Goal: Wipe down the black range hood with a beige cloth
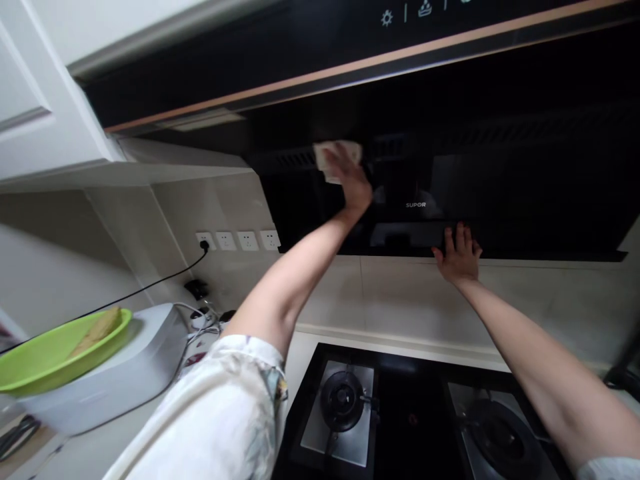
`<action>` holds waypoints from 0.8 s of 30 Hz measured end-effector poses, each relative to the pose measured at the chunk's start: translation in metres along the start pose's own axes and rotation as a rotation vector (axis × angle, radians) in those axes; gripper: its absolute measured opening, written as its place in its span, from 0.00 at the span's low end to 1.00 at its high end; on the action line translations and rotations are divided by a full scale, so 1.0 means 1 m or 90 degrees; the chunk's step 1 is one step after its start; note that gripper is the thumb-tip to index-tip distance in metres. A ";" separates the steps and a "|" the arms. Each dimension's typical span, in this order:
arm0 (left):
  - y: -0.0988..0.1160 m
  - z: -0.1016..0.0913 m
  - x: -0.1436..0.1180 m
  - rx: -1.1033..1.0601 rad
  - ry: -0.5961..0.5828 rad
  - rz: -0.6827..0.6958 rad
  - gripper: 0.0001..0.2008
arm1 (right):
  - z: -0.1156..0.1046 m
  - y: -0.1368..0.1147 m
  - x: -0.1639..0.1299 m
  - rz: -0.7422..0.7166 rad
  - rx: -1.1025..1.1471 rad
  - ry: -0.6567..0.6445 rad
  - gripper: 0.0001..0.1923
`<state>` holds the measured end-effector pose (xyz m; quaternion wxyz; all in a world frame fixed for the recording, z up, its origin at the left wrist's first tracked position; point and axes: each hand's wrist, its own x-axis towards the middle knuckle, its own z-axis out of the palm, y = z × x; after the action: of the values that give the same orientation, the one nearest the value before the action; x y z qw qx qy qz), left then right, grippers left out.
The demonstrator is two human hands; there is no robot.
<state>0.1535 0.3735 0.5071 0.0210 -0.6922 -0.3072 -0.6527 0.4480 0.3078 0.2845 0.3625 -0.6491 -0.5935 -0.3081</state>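
A black range hood (pixel 500 180) with a slanted glass front fills the upper part of the head view. My left hand (pixel 349 175), slightly blurred, holds a whitish cloth (pixel 336 157) against that glass, left of the SUPOR lettering. The cloth is pressed under the fingers, and part of it sticks out around them. Lower on the right, my right hand (pixel 459 255) lies with spread fingers on the hood's bottom edge, with nothing in it.
Below is a black gas cooktop (pixel 400 413) with two burners. At the left, a green basin (pixel 35 363) with a yellowish item rests on a white appliance (pixel 115 373). Wall sockets (pixel 237 241) with a plugged cord and a white cabinet (pixel 45 100) are on that side.
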 end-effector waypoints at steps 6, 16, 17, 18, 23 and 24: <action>0.062 0.063 -0.024 0.171 -0.432 0.444 0.33 | 0.003 0.001 0.000 -0.012 -0.003 0.012 0.39; 0.006 -0.036 0.013 -0.002 -0.408 0.281 0.33 | 0.002 0.001 0.000 -0.014 0.027 0.008 0.40; -0.009 -0.055 0.010 -0.014 -0.382 0.242 0.32 | 0.002 0.002 0.000 -0.014 0.026 0.011 0.40; -0.024 -0.074 0.005 -0.026 -0.352 0.194 0.30 | 0.002 0.002 -0.001 -0.013 0.021 0.012 0.40; -0.085 -0.156 -0.019 -0.051 -0.121 -0.002 0.21 | 0.001 0.003 -0.001 -0.007 -0.011 0.006 0.40; -0.094 -0.166 -0.020 -0.051 -0.077 -0.028 0.21 | 0.001 0.003 -0.001 -0.005 -0.012 0.004 0.40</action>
<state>-0.0364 0.3701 0.4782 -0.0393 -0.7237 -0.2969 -0.6218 0.4508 0.3077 0.2829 0.3569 -0.6493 -0.5920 -0.3172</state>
